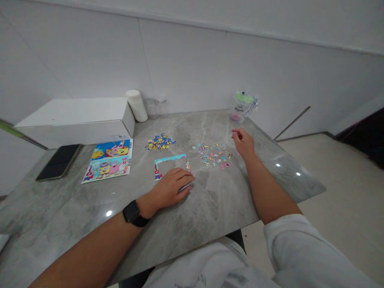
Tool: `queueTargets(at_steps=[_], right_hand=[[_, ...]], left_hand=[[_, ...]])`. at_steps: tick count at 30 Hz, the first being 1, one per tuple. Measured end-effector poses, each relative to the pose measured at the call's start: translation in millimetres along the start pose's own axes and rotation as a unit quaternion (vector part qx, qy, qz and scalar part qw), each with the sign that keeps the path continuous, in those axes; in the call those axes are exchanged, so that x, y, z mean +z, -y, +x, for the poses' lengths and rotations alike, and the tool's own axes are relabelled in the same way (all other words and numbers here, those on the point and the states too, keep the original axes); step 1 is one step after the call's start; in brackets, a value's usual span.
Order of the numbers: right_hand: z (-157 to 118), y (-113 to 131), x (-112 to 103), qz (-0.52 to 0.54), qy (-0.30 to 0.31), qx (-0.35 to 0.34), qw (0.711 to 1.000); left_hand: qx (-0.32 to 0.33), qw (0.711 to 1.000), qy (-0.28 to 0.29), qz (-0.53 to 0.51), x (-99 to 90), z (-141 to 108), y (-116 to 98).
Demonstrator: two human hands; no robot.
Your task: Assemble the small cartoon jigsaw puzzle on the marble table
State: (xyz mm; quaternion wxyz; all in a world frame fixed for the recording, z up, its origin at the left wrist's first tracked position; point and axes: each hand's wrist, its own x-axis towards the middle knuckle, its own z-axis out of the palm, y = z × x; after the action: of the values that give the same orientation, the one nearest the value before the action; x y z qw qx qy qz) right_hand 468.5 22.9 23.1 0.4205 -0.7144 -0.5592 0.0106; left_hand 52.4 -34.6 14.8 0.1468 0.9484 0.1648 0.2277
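Observation:
My left hand lies palm down with its fingers stretched out, covering the near side of a partly joined jigsaw border. The border shows a light blue top strip and colourful sides around bare tabletop. To its right, loose puzzle pieces in pink, light blue and yellow are spread about. Just beyond their right end, my right hand is raised with its fingers pinched together; whatever is between the fingertips is too small to make out. A heap of blue and yellow puzzle pieces sits behind the border.
On the left of the grey marbled table are a cartoon picture sheet, a dark phone or tablet and a long white box. A white bottle, clear cups and a plastic bag stand along the wall.

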Motion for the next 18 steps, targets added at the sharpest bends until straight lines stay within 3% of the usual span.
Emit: queueTargets(at_steps=[3, 5, 12, 18], right_hand=[[0, -36, -1, -0.074, -0.001, 0.049, 0.996], [2, -45, 1, -0.083, 0.012, 0.061, 0.995], [1, -34, 19, -0.118, 0.131, -0.063, 0.982], [-8, -34, 22, -0.166, 0.160, -0.039, 0.972]], left_hand=[[0.024, 0.999, -0.005, -0.022, -1.1, 1, -2], [0.035, 0.999, -0.004, -0.026, -1.3, 2, -3], [0.035, 0.999, -0.010, -0.024, 2.1, 1, -1], [0.026, 0.999, 0.006, -0.019, 3.3, 0, 0]])
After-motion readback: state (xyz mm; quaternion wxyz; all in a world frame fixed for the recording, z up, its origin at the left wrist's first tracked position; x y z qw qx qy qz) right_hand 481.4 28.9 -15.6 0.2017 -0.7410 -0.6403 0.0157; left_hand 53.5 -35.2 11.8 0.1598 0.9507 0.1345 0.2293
